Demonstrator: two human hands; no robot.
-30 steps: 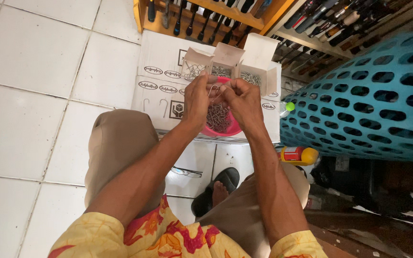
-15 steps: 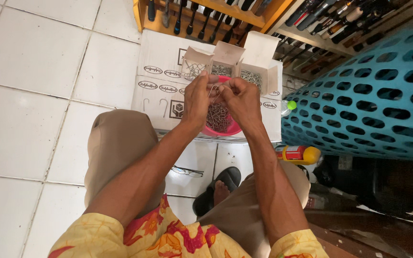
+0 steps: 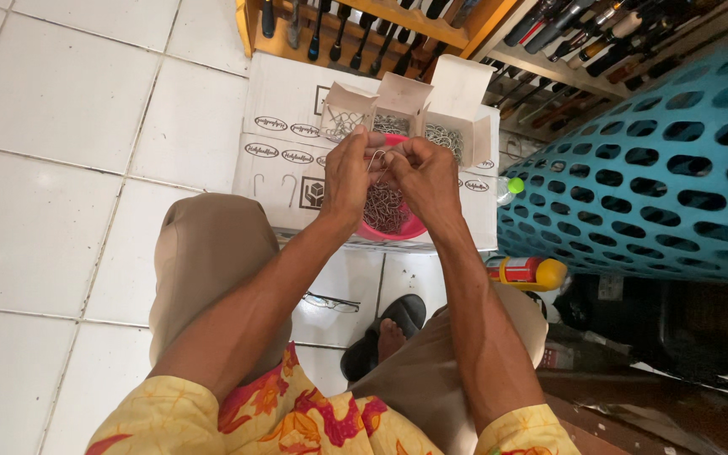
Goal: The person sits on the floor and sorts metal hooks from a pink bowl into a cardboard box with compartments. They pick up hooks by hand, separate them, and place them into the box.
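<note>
**Desk:** While the head camera looks straight down, what do the hands have?

**Photographer:** Both meet at the frame's centre, just above a pink bowl (image 3: 398, 226) heaped with small metal hooks (image 3: 385, 206). The left hand (image 3: 345, 173) and the right hand (image 3: 425, 175) each pinch the same bent wire hook (image 3: 376, 157) between fingertips, so both grips are pressed together on it. The wire shows in the narrow gap between the thumbs.

**Desk:** And where does the bowl sit?

**Photographer:** On a white cardboard box (image 3: 284, 139) lying on the tiled floor (image 3: 52, 168). At twelve o'clock from the hands stand three small open cartons (image 3: 406, 105), flaps up, with more wire pieces inside.

**Desk:** Surroundings?

**Photographer:** At three o'clock a large teal plastic basket (image 3: 650, 177) with oval holes fills the right side. At its foot, toward four o'clock, lies a yellow-and-red bottle (image 3: 528, 271). A green-capped bottle (image 3: 511, 187) pokes out between box and basket. At twelve o'clock, a wooden rack (image 3: 431, 21) holds dark-handled tools.

**Desk:** The person?

**Photographer:** Seated, knees in tan trousers (image 3: 204, 253), floral yellow shirt (image 3: 297, 417) at six o'clock. One foot in a black sandal (image 3: 385, 333) rests on the tiles, eyeglasses (image 3: 330, 302) lying just beside it at nine o'clock.
</note>
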